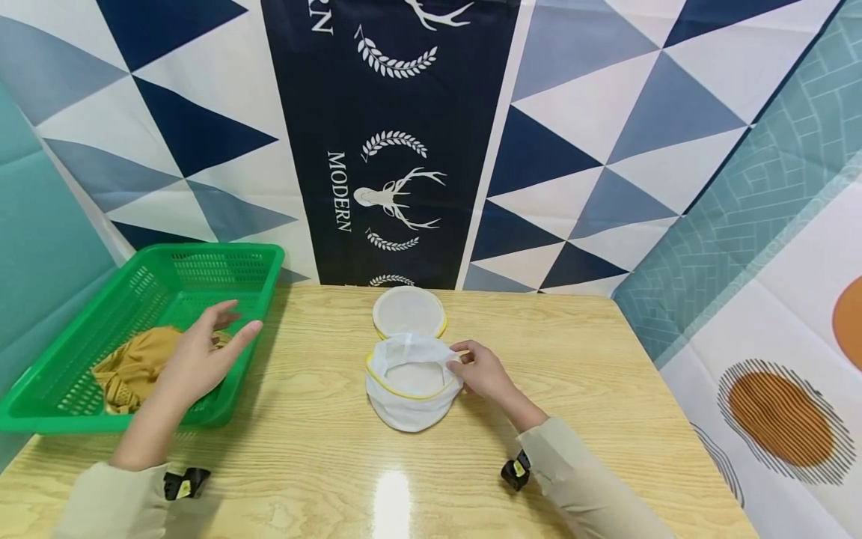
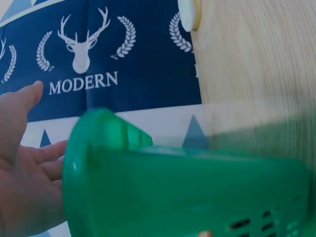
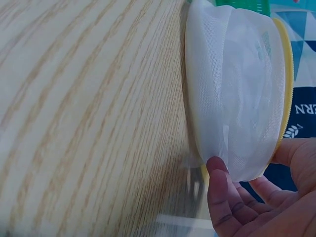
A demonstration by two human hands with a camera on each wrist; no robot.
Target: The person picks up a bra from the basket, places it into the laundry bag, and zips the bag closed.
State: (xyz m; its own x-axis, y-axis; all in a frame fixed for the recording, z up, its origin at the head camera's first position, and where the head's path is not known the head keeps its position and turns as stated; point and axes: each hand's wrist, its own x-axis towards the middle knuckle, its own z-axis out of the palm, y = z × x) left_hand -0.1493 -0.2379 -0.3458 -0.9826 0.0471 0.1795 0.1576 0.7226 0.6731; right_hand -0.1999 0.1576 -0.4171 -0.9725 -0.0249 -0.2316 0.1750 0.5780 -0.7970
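Observation:
A white mesh laundry bag [image 1: 412, 415] with a yellow zipper edge stands on the table, its mouth unzipped and facing up. Its round lid flap [image 1: 407, 311] is folded back behind it. My right hand [image 1: 481, 370] pinches the bag's right rim between thumb and fingers, as the right wrist view also shows on the mesh [image 3: 242, 94]. Over the green basket [image 1: 202, 248] at the left hovers my left hand [image 1: 197, 363], thumb and fingers spread and nothing held. Below it lies a crumpled mustard-yellow cloth [image 1: 138, 363], partly hidden by the hand and forearm.
The basket's wall [image 2: 187, 192] rises close beside the left hand. A light wood table [image 1: 310, 479] carries both basket and bag. A patterned cloth backdrop [image 1: 566, 150] hangs along the table's back edge, and more fabric covers both sides.

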